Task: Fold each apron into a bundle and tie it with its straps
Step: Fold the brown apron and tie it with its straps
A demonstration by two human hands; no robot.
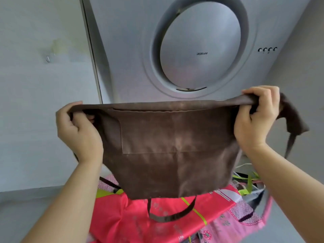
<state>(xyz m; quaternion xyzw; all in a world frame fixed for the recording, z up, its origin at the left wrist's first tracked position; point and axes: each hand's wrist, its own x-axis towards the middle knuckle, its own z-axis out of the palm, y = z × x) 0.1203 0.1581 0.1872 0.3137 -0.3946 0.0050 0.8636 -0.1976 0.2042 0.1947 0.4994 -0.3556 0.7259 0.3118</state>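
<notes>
I hold a brown apron (pixel 168 151) up in the air, stretched flat between both hands, with a sewn pocket facing me. My left hand (pixel 78 130) grips its upper left corner. My right hand (pixel 256 118) grips the upper right corner, and a brown flap with a strap (pixel 292 127) hangs past that hand. A brown strap loop (pixel 171 216) dangles from the apron's lower edge. Under it lies a pile of other aprons: a red one (pixel 133 223) and a pink patterned one (pixel 233 225).
A silver range hood (pixel 199 50) with a round panel fills the wall straight ahead, with small buttons (pixel 267 49) at its right. A grey counter (pixel 21 207) carries the apron pile. Green and white straps (pixel 249 185) lie at the pile's back right.
</notes>
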